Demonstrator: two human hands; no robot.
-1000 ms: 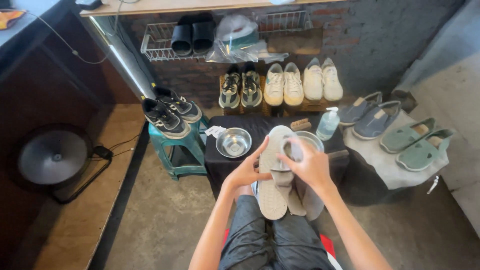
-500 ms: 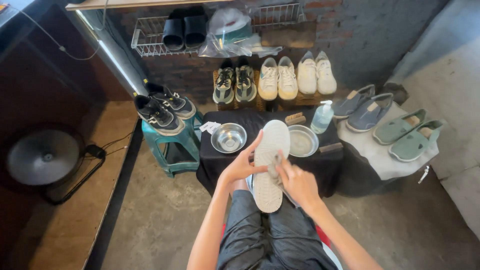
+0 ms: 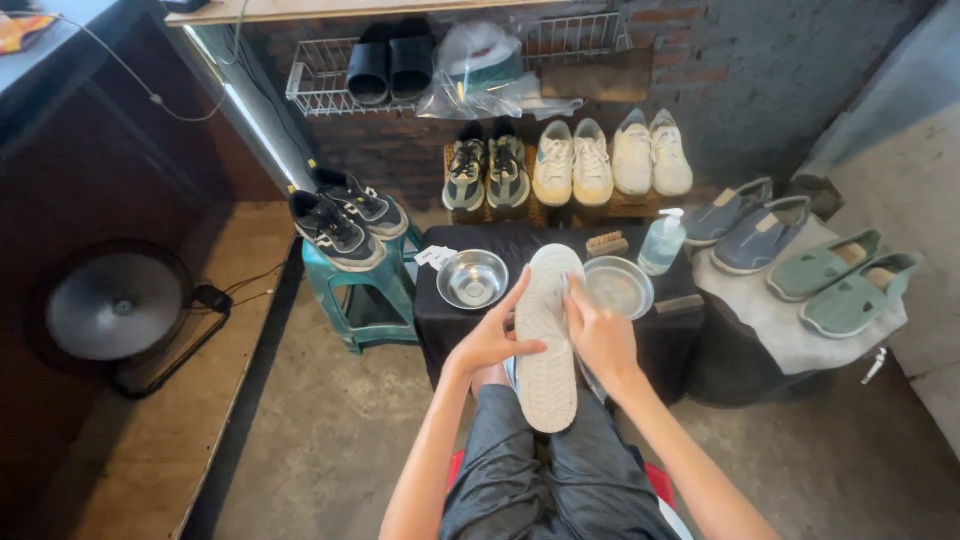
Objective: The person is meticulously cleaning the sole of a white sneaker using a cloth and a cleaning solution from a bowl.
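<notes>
Left hand (image 3: 492, 340) closed on the edge of a white shoe (image 3: 547, 335) held sole-up over the lap, right hand (image 3: 603, 338) pressing its far side, cloth not discernible; behind the shoe, a black-draped worktop (image 3: 445, 318) bearing two steel bowls (image 3: 472, 279), a brush (image 3: 606, 244) and a pump bottle (image 3: 661, 243).

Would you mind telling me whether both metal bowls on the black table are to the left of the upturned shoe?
No: one metal bowl lies left of the shoe, the other bowl lies to its right.
</notes>
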